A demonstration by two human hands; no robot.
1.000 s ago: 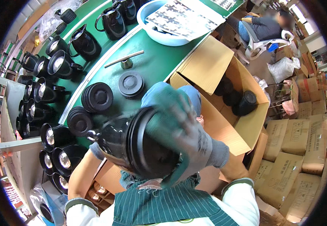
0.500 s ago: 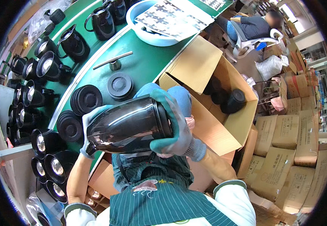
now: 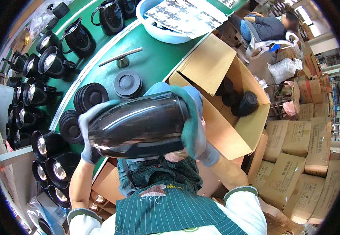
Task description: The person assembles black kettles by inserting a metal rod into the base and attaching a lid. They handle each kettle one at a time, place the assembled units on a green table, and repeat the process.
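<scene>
A glossy black vacuum jug (image 3: 138, 127) lies on its side above my lap, its narrower end to the left and its wide base to the right. My left hand (image 3: 85, 127), in a grey glove, is closed around the narrower end. Over the base end my right hand (image 3: 195, 131), in a grey and green glove, is wrapped, slightly blurred, and it hides the base. Beyond the jug, on the green table, lie stacked black round base caps (image 3: 127, 83) and more caps (image 3: 91, 97). A T-shaped metal tool (image 3: 122, 61) lies past them.
Several black jugs (image 3: 52, 62) crowd the green table (image 3: 103, 74) at the left. A light blue basin (image 3: 166, 36) with printed sheets stands at the back. To the right, an open carton (image 3: 256, 125) holds black parts. Stacked cartons (image 3: 287, 172) and a seated person (image 3: 266, 27) are farther right.
The jug has shifted slightly right and nearer the camera. My right hand has turned about its base end, covering the rim that showed before. My left hand keeps its hold.
</scene>
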